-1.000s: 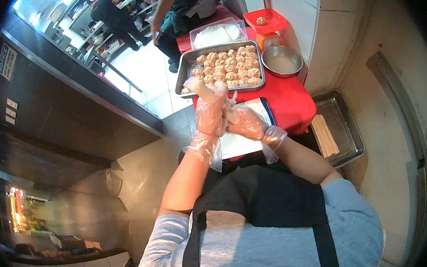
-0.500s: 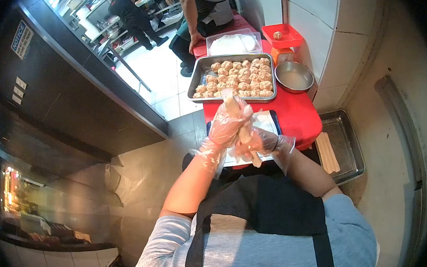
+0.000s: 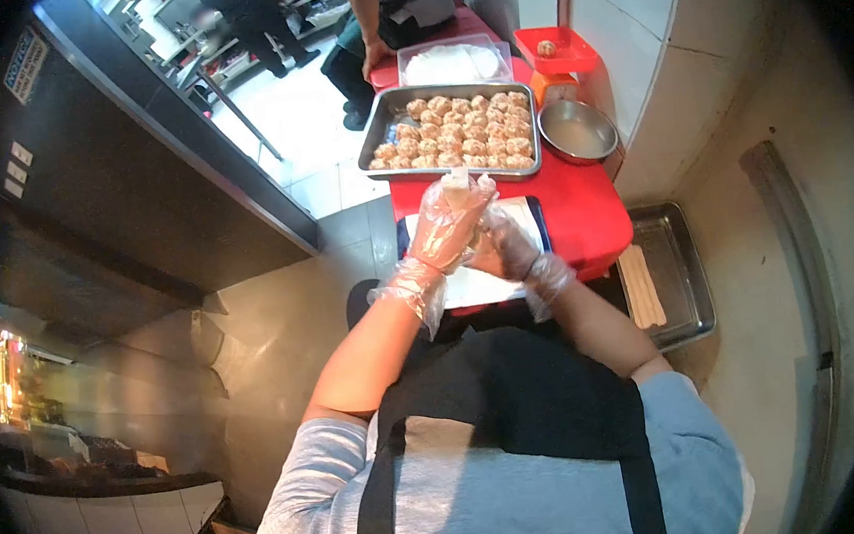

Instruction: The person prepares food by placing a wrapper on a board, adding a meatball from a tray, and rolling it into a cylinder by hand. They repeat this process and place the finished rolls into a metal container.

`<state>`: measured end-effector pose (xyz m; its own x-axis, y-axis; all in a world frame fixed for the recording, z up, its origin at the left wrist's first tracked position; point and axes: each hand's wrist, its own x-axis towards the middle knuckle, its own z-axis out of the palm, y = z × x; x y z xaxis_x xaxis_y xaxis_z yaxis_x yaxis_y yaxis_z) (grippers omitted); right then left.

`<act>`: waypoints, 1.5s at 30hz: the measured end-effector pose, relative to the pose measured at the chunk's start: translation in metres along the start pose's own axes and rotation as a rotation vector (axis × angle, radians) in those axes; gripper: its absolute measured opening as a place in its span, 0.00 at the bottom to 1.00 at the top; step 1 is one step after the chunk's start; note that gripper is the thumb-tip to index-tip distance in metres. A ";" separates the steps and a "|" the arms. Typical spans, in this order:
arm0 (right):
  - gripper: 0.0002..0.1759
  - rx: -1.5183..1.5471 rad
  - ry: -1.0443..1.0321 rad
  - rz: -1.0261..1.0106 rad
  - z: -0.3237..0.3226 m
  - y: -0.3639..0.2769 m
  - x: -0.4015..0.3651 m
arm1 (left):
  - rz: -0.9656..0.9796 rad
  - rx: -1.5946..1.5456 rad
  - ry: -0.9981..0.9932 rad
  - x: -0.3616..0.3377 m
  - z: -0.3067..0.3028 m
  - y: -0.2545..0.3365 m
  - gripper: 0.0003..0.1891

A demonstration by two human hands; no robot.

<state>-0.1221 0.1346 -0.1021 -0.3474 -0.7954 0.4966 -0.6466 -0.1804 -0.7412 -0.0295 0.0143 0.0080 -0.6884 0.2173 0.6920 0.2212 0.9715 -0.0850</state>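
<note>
My left hand (image 3: pixel 447 227), in a clear plastic glove, is closed around a long pale roll (image 3: pixel 457 184). One whitish end of the roll sticks out above the fist. Close against it is my right hand (image 3: pixel 508 246), also gloved, with curled fingers at the lower part of the roll. Motion blurs that hand, and the hands hide the rest of the roll. Beneath both hands lies a white board or sheet with a dark rim (image 3: pixel 534 220). Just beyond, a metal tray (image 3: pixel 376 178) holds rows of lumpy, pale-orange balls (image 3: pixel 456 129).
A red-covered table (image 3: pixel 589 224) carries a clear plastic container (image 3: pixel 451 62), an orange scale with a red pan (image 3: pixel 570 47) and a steel bowl (image 3: pixel 579 132). Lower right, a dark metal tray (image 3: pixel 683 267) holds several pale rolls (image 3: pixel 639 285). Co-workers (image 3: pixel 252 20) stand or sit farther back.
The view has shifted slightly, so the table sits higher. The roll's lower end, which stuck out below my hands, is now out of sight. My right hand has moved up beside the left.
</note>
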 end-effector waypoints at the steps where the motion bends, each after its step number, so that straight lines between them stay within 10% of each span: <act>1: 0.35 -0.389 -0.053 -0.159 -0.024 -0.022 0.005 | -0.216 -0.321 -0.007 0.000 0.003 0.002 0.11; 2: 0.35 -0.499 -0.369 0.158 -0.050 -0.056 0.019 | -0.430 -0.617 -0.070 0.002 -0.001 0.005 0.12; 4: 0.31 -0.292 -0.170 0.230 -0.078 -0.076 0.030 | -0.911 -1.141 -0.130 0.006 -0.011 0.008 0.14; 8: 0.26 0.089 -0.024 0.122 -0.106 -0.132 0.057 | -0.534 -0.734 -0.207 -0.017 0.008 -0.004 0.09; 12: 0.18 -0.320 -0.308 -0.258 -0.093 -0.151 0.084 | 0.005 -0.042 -0.117 -0.036 0.012 -0.004 0.25; 18: 0.12 -0.563 -0.678 -0.135 -0.088 -0.158 0.102 | -0.023 -0.193 -0.059 -0.040 0.015 0.009 0.29; 23: 0.08 -0.589 -0.698 0.076 -0.090 -0.181 0.102 | -0.558 -0.973 -0.268 -0.013 -0.016 0.022 0.24; 33: 0.14 -0.533 -0.538 0.130 -0.093 -0.177 0.097 | -0.228 -0.433 -0.376 -0.032 0.013 0.006 0.19; 37: 0.17 -0.603 -0.367 -0.187 -0.094 -0.154 0.083 | -0.139 -0.444 -0.255 -0.033 0.012 -0.003 0.18; 39: 0.18 -0.509 -0.191 -0.435 -0.092 -0.130 0.070 | -0.525 -0.936 -0.258 -0.017 -0.006 0.007 0.18; 45: 0.25 -0.506 0.022 -0.446 -0.083 -0.128 0.041 | -0.292 -0.934 -0.208 -0.025 0.003 -0.001 0.15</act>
<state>-0.1098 0.1733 0.0507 0.0160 -0.6946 0.7193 -0.9680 -0.1910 -0.1629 -0.0146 0.0080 -0.0119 -0.8897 0.0811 0.4493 0.4170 0.5448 0.7276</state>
